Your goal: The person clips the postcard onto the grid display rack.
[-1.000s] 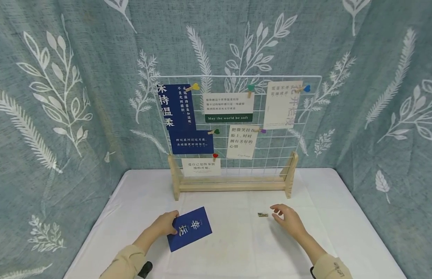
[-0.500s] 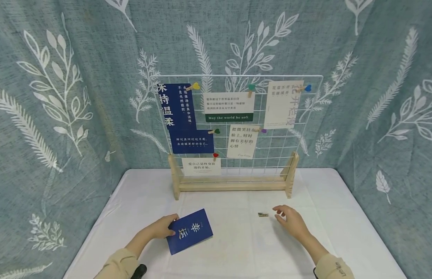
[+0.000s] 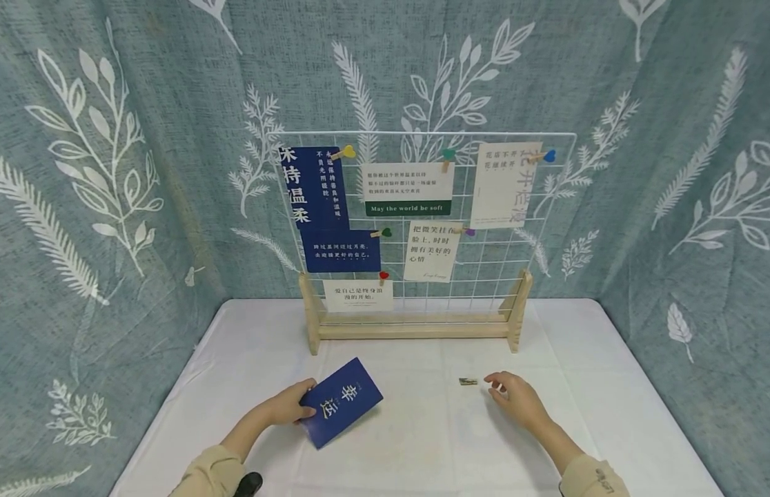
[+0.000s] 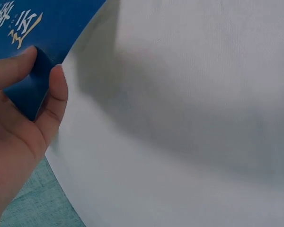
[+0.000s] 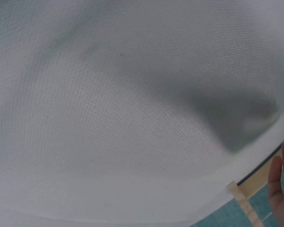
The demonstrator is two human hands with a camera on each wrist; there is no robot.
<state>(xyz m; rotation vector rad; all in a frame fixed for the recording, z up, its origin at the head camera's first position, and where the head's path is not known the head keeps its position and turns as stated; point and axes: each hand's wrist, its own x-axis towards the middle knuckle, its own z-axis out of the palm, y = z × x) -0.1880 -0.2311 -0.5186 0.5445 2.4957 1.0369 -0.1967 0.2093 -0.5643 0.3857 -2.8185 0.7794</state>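
Note:
A dark blue card [image 3: 346, 399] with light Chinese characters is tilted above the white tabletop at the left front. My left hand [image 3: 290, 403] pinches its near left edge. In the left wrist view the thumb [image 4: 21, 66] lies on the printed face, and fingers curl behind the card's corner. A small flat brownish-green piece [image 3: 468, 381], like a little clip, lies on the tablecloth right of centre. Just right of it hovers my right hand [image 3: 514, 399], fingers loosely bent and holding nothing. Only some of its fingers [image 5: 275, 182] show at the corner of the right wrist view.
Behind both hands stands a white wire grid [image 3: 478, 259] on a wooden base [image 3: 416, 332]. Blue and pale cards hang from it on wooden pegs with coloured hearts, such as a yellow one [image 3: 348, 152] and a red one [image 3: 383, 276]. Patterned green curtains [image 3: 192, 172] surround the table.
The blue card in my left hand has turned, its far edge rising and swinging toward the grid. My right hand has drifted slightly back toward me. The small piece has stayed in place.

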